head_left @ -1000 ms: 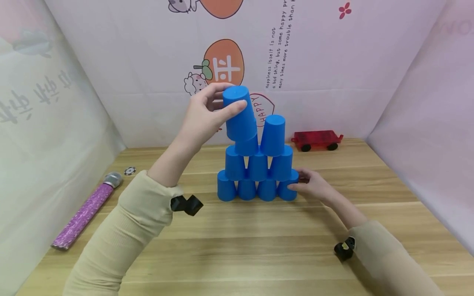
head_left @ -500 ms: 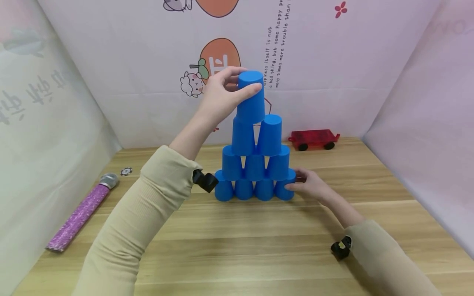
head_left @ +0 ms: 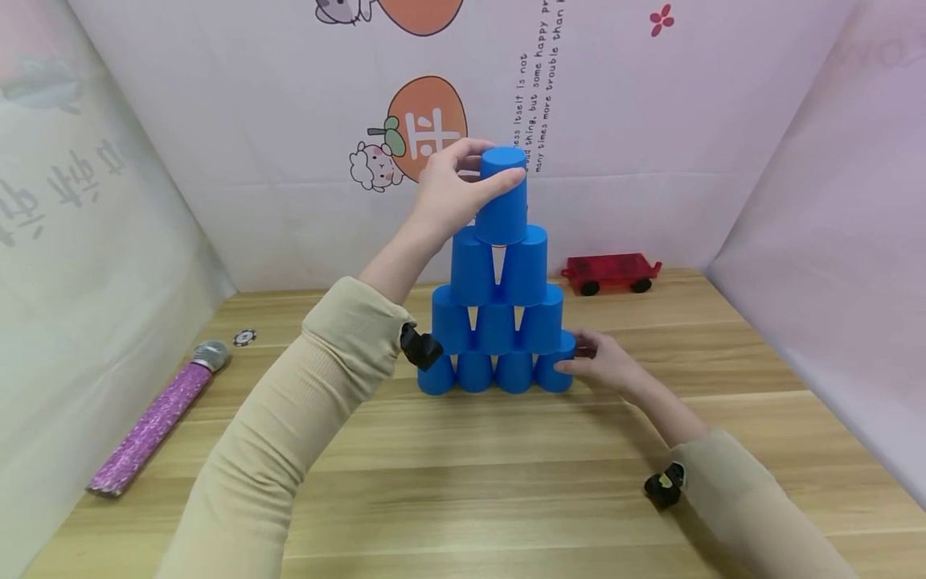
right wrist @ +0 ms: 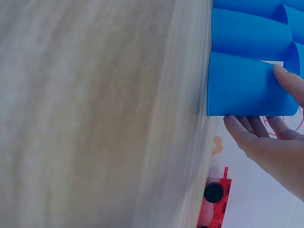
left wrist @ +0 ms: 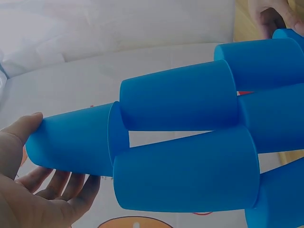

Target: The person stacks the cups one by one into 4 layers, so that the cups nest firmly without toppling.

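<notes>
A pyramid of upside-down blue cups stands on the wooden table point(head_left: 448, 482), widest at the bottom row. My left hand point(head_left: 453, 189) grips the top cup point(head_left: 502, 211) between thumb and fingers. That cup's rim sits over the two cups of the tier below, one of them the right-hand cup point(head_left: 526, 269); in the left wrist view the held top cup point(left wrist: 76, 140) meets their bases. Down low, my right hand point(head_left: 606, 366) holds the right end cup point(head_left: 553, 370) of the bottom row, its thumb point(right wrist: 289, 83) on one side and fingers on the other.
Behind the pyramid to the right is a red toy wagon point(head_left: 611, 272) with black wheels. On the left lie a microphone point(head_left: 159, 422) with a glittery purple handle and a small round chip point(head_left: 244, 338). A printed white cloth point(head_left: 304, 185) hangs close behind.
My left hand has carried the cup right from the upper left, tilted at first, onto the top of the pyramid, where it stands upright. The right hand has stayed at the bottom end cup.
</notes>
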The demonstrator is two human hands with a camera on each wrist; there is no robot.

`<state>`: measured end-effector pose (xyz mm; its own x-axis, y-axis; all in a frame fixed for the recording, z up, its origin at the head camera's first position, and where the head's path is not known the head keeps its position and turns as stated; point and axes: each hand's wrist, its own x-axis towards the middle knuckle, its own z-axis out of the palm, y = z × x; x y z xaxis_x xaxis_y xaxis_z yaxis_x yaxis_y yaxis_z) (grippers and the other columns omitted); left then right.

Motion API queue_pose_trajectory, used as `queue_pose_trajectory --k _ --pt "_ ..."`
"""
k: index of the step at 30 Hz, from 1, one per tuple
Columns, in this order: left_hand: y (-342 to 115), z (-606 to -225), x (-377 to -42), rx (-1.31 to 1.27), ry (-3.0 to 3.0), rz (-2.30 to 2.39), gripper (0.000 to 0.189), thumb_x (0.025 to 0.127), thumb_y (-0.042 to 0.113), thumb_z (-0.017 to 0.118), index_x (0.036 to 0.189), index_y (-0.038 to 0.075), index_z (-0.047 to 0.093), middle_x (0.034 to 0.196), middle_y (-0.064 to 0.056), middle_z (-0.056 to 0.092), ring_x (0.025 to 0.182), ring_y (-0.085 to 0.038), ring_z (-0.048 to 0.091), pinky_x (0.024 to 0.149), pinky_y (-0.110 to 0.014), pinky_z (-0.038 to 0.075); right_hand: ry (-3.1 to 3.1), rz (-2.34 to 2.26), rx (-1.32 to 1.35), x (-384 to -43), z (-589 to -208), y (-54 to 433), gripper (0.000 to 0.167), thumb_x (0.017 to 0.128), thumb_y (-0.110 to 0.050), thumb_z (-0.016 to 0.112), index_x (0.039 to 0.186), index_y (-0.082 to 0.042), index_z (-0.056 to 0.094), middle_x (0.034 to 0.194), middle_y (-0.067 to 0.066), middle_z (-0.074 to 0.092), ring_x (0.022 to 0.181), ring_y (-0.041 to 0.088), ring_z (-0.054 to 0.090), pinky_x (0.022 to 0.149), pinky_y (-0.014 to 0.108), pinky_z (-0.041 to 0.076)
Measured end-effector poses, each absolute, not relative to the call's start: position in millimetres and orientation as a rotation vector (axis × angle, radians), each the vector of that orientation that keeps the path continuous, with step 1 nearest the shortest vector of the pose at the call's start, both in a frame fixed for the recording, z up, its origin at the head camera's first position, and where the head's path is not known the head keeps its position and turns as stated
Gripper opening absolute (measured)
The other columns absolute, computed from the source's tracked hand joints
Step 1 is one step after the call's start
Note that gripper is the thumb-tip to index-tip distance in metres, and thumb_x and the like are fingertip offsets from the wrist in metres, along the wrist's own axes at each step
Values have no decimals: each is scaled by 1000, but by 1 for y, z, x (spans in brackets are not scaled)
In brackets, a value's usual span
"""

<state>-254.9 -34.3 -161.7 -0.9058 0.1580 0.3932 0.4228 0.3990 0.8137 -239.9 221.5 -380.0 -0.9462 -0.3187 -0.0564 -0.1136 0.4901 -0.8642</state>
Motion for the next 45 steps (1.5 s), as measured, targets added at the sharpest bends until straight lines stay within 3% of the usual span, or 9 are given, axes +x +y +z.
queue_pose_trajectory --k 29,39,45 --pt "-36 -171 -257 -487 -2429 -1509 67 80 48 67 139 25 43 136 0 53 119 -16 54 94 -40 50 2541 -1424 -386 -241 -382 222 62 88 -29 66 137 0 39 132 24 50 120 39 49 97 49 47" --pt "-49 -172 -250 -537 -2372 -1566 56 93 53 45 140 24 40 140 1 47 128 -15 45 103 -40 44 2545 -1414 -403 -241 -381 223 61 88 -29 66 135 1 40 132 25 50 120 40 50 97 49 47" --pt "-64 -176 -242 -559 -2350 -1570 52 97 48 39 141 19 40 138 -2 47 125 -15 45 99 -34 46 2559 -1402 -394 -241 -382 223 60 88 -29 66 135 0 41 131 24 51 119 39 50 96 49 48"
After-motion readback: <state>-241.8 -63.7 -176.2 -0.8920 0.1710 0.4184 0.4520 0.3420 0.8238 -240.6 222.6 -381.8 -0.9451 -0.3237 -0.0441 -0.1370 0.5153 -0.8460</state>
